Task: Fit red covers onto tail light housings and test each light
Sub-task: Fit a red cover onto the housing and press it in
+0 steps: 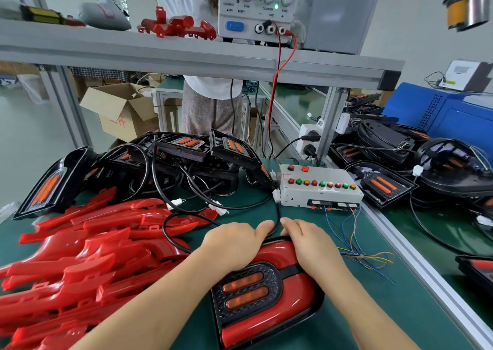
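Head view: the one view I have; every line below rests on it
Left hand: my left hand lies on the far end of the red cover; fingers curled down over its far edge, thumb stretched towards the other hand; it grips and presses
Right hand: my right hand sits on the far right corner of the same cover; fingertips hooked over the edge, so it holds the cover too
Tail light housing: the black tail light housing lies flat on the green mat just in front of me; the cover sits on it, with the black rim showing along the near side; whether every clip is home I cannot tell
Cable: its black cable loops up towards a white connector beside the test box; plugged in or not, I cannot tell; the orange lamp strips look unlit to me
Done: this one cover is on, I judge at its last press
Left: the test of this light; then the pile of loose covers at my left and the heap of bare housings behind it, so most of the work remains
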